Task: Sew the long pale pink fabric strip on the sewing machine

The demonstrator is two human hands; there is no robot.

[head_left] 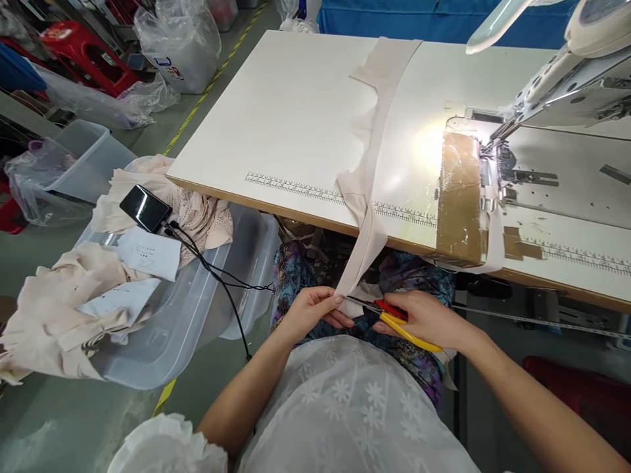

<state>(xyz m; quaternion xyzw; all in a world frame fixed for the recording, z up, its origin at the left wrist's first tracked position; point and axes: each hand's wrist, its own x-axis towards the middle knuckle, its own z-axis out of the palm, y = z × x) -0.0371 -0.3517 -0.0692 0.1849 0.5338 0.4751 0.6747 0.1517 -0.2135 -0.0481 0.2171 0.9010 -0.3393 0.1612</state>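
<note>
A long pale fabric strip [377,138] lies across the white sewing table [296,98] and hangs over its front edge down to my lap. My left hand [318,310] pinches the strip's lower end between thumb and fingers. In my right hand [419,318] are scissors with yellow and red handles [411,334]; their blades point left and reach the fabric beside my left fingertips. Whether the blades are parted is too small to tell. To the right stands the sewing machine [493,151], its lamp lit, with a tan taped block [461,197] beside the needle area.
On the left, a translucent bin [162,348] holds beige garments [69,295], paper labels [150,253] and a black phone [145,208]. Black cables [229,299] run from the phone toward the table's underside. Farther back are a red stool [86,56] and bagged containers [180,52].
</note>
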